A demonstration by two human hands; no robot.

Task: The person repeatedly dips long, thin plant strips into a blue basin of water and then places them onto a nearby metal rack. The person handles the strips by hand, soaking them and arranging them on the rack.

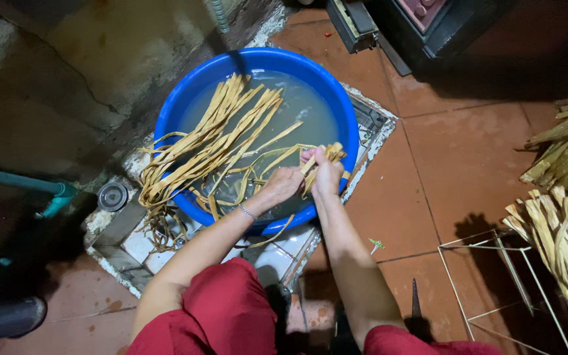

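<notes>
1. The right hand (327, 175) is closed around a little bunch of wet yellow strips (208, 148). It holds the bunch up, just over the near edge of the blue tub (165, 118).
2. The left hand (283, 185) is right beside the right hand, touching it. Its fingers curl down onto the same strips, with a thin bracelet (248, 212) on the wrist.
3. Most of the strips lie away from the hands, to the left and farther out. They float in cloudy water (310, 108) and hang over the tub's left edge onto the ground.
4. The tub sits on a small white tiled square (277, 253) just under the arms.
5. Orange-brown floor tiles (455, 158) spread out to the right of the hands. The room is dim.
6. Far to the right lies a pile of dry pale strips (563, 223), with a thin stick frame (494, 276) near it.
7. Far to the left is a stained wall (67, 59) and a green pipe (27, 183).
8. The person's red clothes (221, 315) are at the bottom, close to the arms.
</notes>
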